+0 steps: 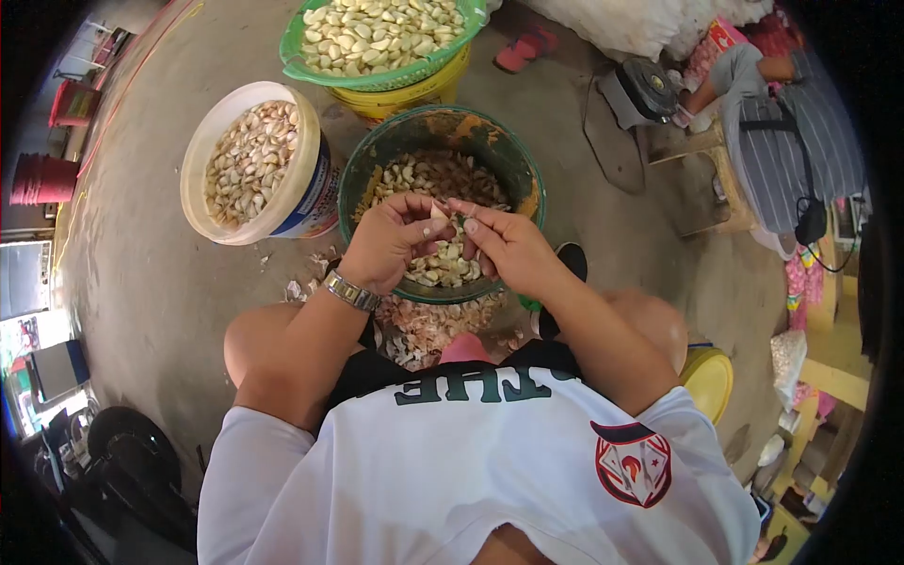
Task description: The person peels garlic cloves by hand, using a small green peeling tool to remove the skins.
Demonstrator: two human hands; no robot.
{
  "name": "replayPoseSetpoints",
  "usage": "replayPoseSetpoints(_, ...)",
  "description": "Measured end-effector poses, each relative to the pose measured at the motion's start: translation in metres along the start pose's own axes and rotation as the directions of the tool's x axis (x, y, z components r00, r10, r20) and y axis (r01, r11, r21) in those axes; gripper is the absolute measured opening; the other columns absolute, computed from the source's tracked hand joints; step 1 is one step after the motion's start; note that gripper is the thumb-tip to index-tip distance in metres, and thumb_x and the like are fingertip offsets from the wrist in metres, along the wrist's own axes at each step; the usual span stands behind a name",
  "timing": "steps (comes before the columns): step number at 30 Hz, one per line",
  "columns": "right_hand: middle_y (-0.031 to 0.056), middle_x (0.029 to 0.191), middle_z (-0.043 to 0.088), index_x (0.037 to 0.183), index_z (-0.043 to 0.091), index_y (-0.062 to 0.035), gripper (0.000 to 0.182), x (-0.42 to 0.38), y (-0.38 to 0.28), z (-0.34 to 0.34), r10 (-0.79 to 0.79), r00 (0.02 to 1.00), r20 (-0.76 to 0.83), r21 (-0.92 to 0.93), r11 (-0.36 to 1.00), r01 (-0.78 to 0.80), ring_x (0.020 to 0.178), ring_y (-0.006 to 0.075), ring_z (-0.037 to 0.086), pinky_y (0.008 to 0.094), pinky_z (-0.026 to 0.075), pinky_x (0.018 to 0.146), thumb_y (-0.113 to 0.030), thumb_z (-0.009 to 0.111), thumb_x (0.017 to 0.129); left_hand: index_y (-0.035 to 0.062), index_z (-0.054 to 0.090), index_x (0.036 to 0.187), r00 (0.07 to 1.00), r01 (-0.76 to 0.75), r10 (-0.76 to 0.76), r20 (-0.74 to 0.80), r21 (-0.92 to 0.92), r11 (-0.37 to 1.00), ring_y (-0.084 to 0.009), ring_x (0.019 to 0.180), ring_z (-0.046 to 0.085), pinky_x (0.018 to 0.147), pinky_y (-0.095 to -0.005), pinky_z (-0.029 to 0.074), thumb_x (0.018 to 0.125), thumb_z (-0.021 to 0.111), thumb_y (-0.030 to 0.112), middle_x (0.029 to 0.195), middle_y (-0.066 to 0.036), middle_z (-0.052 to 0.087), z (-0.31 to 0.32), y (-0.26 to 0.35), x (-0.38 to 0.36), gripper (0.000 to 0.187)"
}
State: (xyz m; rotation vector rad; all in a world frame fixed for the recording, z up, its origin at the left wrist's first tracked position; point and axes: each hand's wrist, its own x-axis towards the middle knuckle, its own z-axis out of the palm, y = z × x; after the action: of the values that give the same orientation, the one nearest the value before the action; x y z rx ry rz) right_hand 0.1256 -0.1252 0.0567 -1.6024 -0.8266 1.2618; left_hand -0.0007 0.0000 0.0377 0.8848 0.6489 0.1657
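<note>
My left hand (388, 241) and my right hand (508, 247) meet over a green bucket (516, 160) of garlic cloves. Both pinch one pale garlic clove (440, 213) between their fingertips. The right hand also seems to hold a small tool against the clove; I cannot tell what it is. A metal watch (351, 291) is on my left wrist. Garlic skins (428, 330) lie heaped on the floor between my knees.
A white bucket (303, 193) of unpeeled cloves stands at the left. A green basket (320, 66) of peeled cloves rests on a yellow bucket (414, 94) behind. Another person (763, 104) sits at the far right. A yellow bucket (708, 379) is by my right knee.
</note>
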Motion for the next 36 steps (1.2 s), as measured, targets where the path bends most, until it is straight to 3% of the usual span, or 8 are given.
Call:
replayPoseSetpoints(7, -0.002, 0.063, 0.049, 0.118, 0.044, -0.0113, 0.033, 0.002, 0.0, 0.01, -0.101, 0.995, 0.004, -0.006, 0.995, 0.101, 0.047, 0.0026, 0.039, 0.0164, 0.035, 0.044, -0.019, 0.042, 0.086, 0.0035, 0.053, 0.084, 0.994, -0.101, 0.097, -0.05, -0.067, 0.993, -0.0084, 0.065, 0.054, 0.057, -0.0194, 0.045, 0.072, 0.061, 0.002, 0.077, -0.002, 0.056, -0.001, -0.007, 0.003, 0.013)
replayPoseSetpoints(11, 0.0069, 0.076, 0.057, 0.109, 0.051, -0.0059, 0.029, 0.008, 0.003, 0.008, -0.116, 0.992, -0.049, -0.117, 0.987, 0.109, 0.064, 0.0127, 0.049, 0.0249, 0.042, 0.061, -0.015, 0.049, 0.082, 0.0021, 0.052, 0.082, 0.991, -0.115, 0.111, -0.07, -0.066, 0.991, -0.0081, 0.063, 0.054, 0.055, -0.019, 0.046, 0.072, 0.061, 0.002, 0.076, -0.003, 0.056, -0.004, -0.009, 0.006, 0.013)
replayPoseSetpoints(16, 0.0096, 0.077, 0.058, 0.104, 0.054, -0.0019, 0.026, 0.013, 0.008, 0.015, -0.28, 0.945, -0.172, -0.296, 0.929, 0.221, 0.065, 0.015, 0.05, 0.0276, 0.041, 0.063, -0.015, 0.05, 0.081, 0.0008, 0.052, 0.082, 0.987, -0.136, 0.128, -0.1, -0.085, 0.987, -0.0089, 0.064, 0.055, 0.056, -0.0201, 0.047, 0.072, 0.061, 0.002, 0.076, -0.004, 0.056, -0.004, -0.011, 0.012, 0.014)
replayPoseSetpoints(19, 0.005, 0.064, 0.052, 0.102, 0.055, -0.001, 0.025, 0.021, 0.017, 0.016, -0.255, 0.943, -0.214, -0.059, 0.967, 0.248, 0.056, 0.012, 0.047, 0.0249, 0.04, 0.054, -0.016, 0.05, 0.082, 0.0001, 0.052, 0.084, 0.987, -0.148, 0.143, -0.07, -0.079, 0.986, -0.0094, 0.066, 0.055, 0.058, -0.0205, 0.047, 0.073, 0.06, 0.003, 0.077, -0.004, 0.056, -0.005, -0.011, 0.016, 0.014)
replayPoseSetpoints(22, 0.0008, 0.059, 0.049, 0.103, 0.055, -0.0008, 0.027, 0.02, 0.003, 0.003, 0.092, 0.993, -0.08, 0.271, 0.96, -0.067, 0.048, 0.007, 0.042, 0.0203, 0.035, 0.046, -0.017, 0.049, 0.083, 0.0004, 0.052, 0.088, 0.989, -0.147, 0.146, -0.021, -0.082, 0.986, -0.0101, 0.067, 0.055, 0.06, -0.021, 0.047, 0.074, 0.059, 0.003, 0.079, -0.004, 0.057, -0.006, -0.008, 0.02, 0.015)
replayPoseSetpoints(25, -0.001, 0.061, 0.05, 0.105, 0.053, -0.0007, 0.029, 0.021, -0.001, -0.001, 0.121, 0.991, -0.06, 0.388, 0.917, -0.089, 0.044, 0.0032, 0.035, 0.0174, 0.031, 0.041, -0.019, 0.048, 0.083, 0.0012, 0.053, 0.091, 0.991, -0.131, 0.131, -0.009, -0.112, 0.985, -0.0111, 0.069, 0.055, 0.062, -0.0218, 0.046, 0.075, 0.057, 0.002, 0.081, -0.004, 0.057, -0.003, -0.007, 0.023, 0.016)
replayPoseSetpoints(30, 0.0038, 0.065, 0.052, 0.109, 0.05, -0.0006, 0.03, 0.024, 0.009, 0.004, -0.043, 0.991, -0.127, 0.111, 0.992, 0.057, 0.054, 0.0087, 0.045, 0.0219, 0.039, 0.051, -0.017, 0.047, 0.084, 0.0007, 0.053, 0.091, 0.991, -0.134, 0.133, -0.016, -0.129, 0.983, -0.0114, 0.072, 0.055, 0.064, -0.0233, 0.047, 0.076, 0.056, 0.002, 0.085, -0.005, 0.057, -0.006, -0.009, 0.029, 0.015)
replayPoseSetpoints(36, 0.0128, 0.077, 0.056, 0.11, 0.049, -0.0029, 0.032, 0.026, 0.014, 0.006, -0.242, 0.955, -0.173, -0.203, 0.957, 0.206, 0.065, 0.0181, 0.052, 0.026, 0.042, 0.061, -0.017, 0.05, 0.081, 0.0, 0.051, 0.087, 0.982, -0.186, 0.181, -0.052, -0.112, 0.976, -0.0094, 0.066, 0.055, 0.058, -0.0197, 0.048, 0.074, 0.06, 0.003, 0.081, -0.004, 0.056, -0.002, -0.014, 0.031, 0.016)
